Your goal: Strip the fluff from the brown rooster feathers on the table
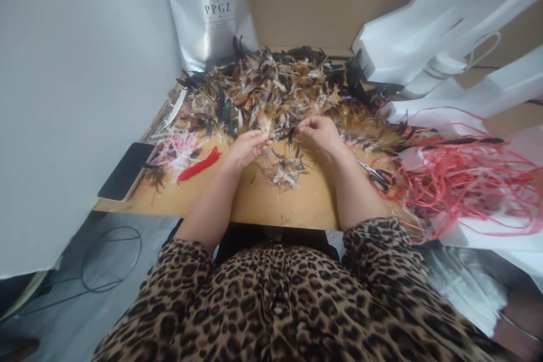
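Between the thumb and fingers of my left hand (pixel 251 147) is a pale, fluffy feather (pixel 266 122), its tip pointing away from me. To its right, my right hand (pixel 324 133) is closed in a pinch; a dark feather (pixel 292 134) shows beside its fingertips, but whether it is held I cannot tell. Both hands are over the near edge of a large heap of brown, black and white feathers (pixel 271 79). A small pile of feather scraps (pixel 286 171) lies on the wooden table (pixel 297 206) below my hands.
At the left are a phone (pixel 127 172), a red strip bundle (pixel 198 164) and pink and white strips (pixel 178 144). Scissors (pixel 379 174) lie right of my right forearm, beside tangled red strips (pixel 462 175). A silver bag (pixel 212 22) stands behind the heap.
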{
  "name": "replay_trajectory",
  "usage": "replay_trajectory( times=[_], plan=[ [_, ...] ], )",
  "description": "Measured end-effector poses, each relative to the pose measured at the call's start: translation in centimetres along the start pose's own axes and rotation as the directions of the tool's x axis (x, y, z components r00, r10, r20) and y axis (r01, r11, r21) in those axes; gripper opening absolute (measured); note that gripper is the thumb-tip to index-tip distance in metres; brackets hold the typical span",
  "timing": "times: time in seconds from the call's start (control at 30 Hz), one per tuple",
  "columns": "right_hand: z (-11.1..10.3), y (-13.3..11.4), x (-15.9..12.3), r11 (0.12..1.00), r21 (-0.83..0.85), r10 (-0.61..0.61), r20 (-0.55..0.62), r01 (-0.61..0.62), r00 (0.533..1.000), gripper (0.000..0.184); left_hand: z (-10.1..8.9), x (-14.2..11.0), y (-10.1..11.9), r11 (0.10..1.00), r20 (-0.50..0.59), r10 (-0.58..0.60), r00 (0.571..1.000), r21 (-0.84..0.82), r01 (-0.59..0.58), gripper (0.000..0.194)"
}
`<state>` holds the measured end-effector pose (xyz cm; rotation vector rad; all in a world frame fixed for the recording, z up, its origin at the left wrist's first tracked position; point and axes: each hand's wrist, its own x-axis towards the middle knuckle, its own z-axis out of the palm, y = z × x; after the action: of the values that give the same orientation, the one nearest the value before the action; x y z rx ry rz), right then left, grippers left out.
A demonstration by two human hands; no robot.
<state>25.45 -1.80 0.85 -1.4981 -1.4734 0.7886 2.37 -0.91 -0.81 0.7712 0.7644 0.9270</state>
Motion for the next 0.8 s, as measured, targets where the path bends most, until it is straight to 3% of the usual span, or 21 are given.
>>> replay_trajectory(
  times=[0.07,0.13,0.23,0.3,0.4,0.5,0.57,0.67,0.73,0.8],
  plan=[
    [-0.3,0.6,0.0,0.943,-0.327,-0.042,0.082,0.067,0.996,0.012,-0.1,0.0,0.0,1.0,-0.001,0.0,1.0,0.004,0.0,0.005],
    [-0.2,0.8,-0.2,0.831,-0.54,-0.038,0.183,0.133,0.982,0.015,-0.2,0.0,0.1,1.0,0.001,-0.004,1.0,0.005,0.004,0.004],
    [0.4,0.6,-0.4,0.672,-0.718,-0.032,0.215,0.18,0.976,0.018,-0.2,0.0,0.1,1.0,0.001,-0.006,1.0,-0.006,0.006,0.003],
    [0.5,0.3,-0.5,0.646,-0.747,-0.014,0.193,0.156,0.981,0.019,-0.2,0.0,0.1,1.0,0.0,-0.005,1.0,-0.01,0.005,0.004],
    [-0.2,0.1,-0.3,0.816,-0.573,0.041,0.189,0.076,0.981,0.014,-0.1,0.0,0.1,1.0,-0.006,-0.007,1.0,-0.013,0.006,0.005],
    [-1.2,-0.2,-0.2,0.99,-0.122,0.089,0.222,-0.063,0.971,0.012,-0.1,0.0,0.1,1.0,-0.011,-0.008,1.0,-0.009,0.008,0.005],
    [-1.4,-0.6,-0.2,0.976,0.162,0.107,0.227,-0.146,0.968,0.02,0.0,0.0,0.1,1.0,-0.009,-0.014,1.0,-0.003,0.014,0.005],
    [-0.7,-1.2,-0.3,0.862,0.448,0.152,0.221,-0.239,0.963,0.028,0.0,0.0,0.1,1.0,0.003,-0.021,1.0,-0.014,0.022,0.003],
    [0.1,-1.5,-0.6,0.791,0.547,0.173,0.231,-0.275,0.957,0.03,0.0,0.0,0.1,0.999,0.013,-0.02,1.0,-0.037,0.02,0.002],
    [0.8,-1.7,-0.8,0.775,0.562,0.174,0.252,-0.29,0.952,0.029,0.1,0.0,0.1,0.998,0.012,-0.015,1.0,-0.064,0.015,0.004]
  ],
)
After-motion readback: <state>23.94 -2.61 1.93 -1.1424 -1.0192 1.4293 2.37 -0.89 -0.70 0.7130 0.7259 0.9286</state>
